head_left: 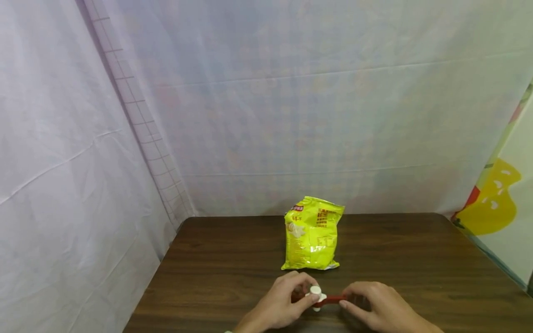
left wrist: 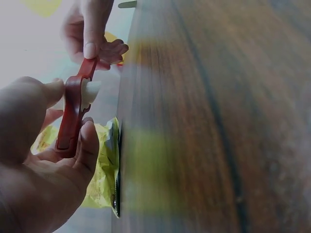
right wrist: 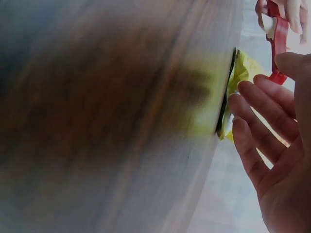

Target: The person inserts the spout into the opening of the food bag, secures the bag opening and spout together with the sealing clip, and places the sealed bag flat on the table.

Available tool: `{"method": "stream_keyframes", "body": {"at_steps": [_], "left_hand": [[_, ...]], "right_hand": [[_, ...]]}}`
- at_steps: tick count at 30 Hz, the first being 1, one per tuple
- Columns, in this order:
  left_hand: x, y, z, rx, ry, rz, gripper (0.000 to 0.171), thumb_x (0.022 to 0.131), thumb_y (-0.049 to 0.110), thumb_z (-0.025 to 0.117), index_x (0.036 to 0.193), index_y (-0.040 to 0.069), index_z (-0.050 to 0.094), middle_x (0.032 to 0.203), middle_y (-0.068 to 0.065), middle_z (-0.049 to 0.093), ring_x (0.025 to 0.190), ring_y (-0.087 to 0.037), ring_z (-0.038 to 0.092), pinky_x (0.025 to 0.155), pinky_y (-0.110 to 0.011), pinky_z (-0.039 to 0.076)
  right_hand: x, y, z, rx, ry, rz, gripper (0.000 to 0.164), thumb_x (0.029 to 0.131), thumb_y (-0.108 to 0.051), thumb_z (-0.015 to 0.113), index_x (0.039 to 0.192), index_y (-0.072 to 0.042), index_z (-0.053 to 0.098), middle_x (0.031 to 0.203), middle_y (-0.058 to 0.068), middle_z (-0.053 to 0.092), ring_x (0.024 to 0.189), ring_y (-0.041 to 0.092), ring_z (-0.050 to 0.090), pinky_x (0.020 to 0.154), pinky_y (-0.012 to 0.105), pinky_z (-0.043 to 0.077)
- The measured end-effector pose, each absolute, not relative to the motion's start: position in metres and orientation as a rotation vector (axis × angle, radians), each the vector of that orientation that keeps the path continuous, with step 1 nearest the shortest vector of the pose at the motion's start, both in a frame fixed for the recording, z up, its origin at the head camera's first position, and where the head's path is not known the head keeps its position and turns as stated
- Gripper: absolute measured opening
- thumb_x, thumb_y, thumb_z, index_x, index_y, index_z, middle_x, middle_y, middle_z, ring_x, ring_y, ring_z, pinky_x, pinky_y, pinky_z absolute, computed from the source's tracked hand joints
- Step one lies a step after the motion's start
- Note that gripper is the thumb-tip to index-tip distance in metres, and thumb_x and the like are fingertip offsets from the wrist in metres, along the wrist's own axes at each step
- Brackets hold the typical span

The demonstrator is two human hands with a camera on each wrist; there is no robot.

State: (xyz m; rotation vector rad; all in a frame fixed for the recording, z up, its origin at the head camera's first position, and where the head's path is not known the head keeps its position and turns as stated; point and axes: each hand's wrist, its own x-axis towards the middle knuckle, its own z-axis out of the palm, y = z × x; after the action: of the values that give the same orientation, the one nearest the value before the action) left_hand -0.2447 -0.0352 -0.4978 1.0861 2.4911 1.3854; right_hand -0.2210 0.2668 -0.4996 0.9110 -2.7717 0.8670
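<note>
A red bag clip [head_left: 331, 299] with a white round cap [head_left: 315, 290] at its middle is held level between both hands over the near side of the table. My left hand [head_left: 283, 300] grips one end of it, thumb and fingers on either side of the cap part. At the other end, my right hand [head_left: 376, 303] pinches the red bar between thumb and index finger. In the right wrist view the other right fingers [right wrist: 262, 111] stay spread and loosely bent. Just beyond the hands stands a yellow snack bag [head_left: 312, 236], upright and puffed, touched by neither hand.
The dark wooden table [head_left: 216, 268] fills the lower part of the head view. Pale cloth curtains [head_left: 291, 115] hang behind it and along the left. To the right is a white panel with a yellow and red print [head_left: 495, 203].
</note>
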Motion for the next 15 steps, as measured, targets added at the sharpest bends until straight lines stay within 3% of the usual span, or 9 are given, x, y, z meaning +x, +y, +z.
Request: {"method": "stream_keyframes", "body": {"at_steps": [11, 15], "left_hand": [[-0.2441, -0.0356, -0.4975, 1.112, 2.501, 1.356, 0.020, 0.106, 0.045, 0.070, 0.117, 0.029, 0.070, 0.101, 0.016, 0.064, 0.087, 0.004, 0.060, 0.077, -0.017, 0.053], [-0.2435, -0.0367, -0.4976, 1.135, 2.520, 1.330, 0.018, 0.107, 0.044, 0.069, 0.117, 0.030, 0.070, 0.101, 0.015, 0.063, 0.087, 0.003, 0.058, 0.076, -0.016, 0.052]], "right_hand": [[-0.2198, 0.2645, -0.5015, 0.971, -2.732, 0.880, 0.011, 0.106, -0.044, 0.070, 0.097, -0.039, 0.071, 0.085, -0.028, 0.066, 0.073, -0.009, 0.059, 0.058, 0.021, 0.049], [-0.2206, 0.2641, -0.5035, 0.984, -2.712, 0.924, 0.003, 0.105, -0.040, 0.073, 0.102, -0.039, 0.072, 0.089, -0.027, 0.068, 0.076, -0.009, 0.062, 0.060, 0.022, 0.052]]}}
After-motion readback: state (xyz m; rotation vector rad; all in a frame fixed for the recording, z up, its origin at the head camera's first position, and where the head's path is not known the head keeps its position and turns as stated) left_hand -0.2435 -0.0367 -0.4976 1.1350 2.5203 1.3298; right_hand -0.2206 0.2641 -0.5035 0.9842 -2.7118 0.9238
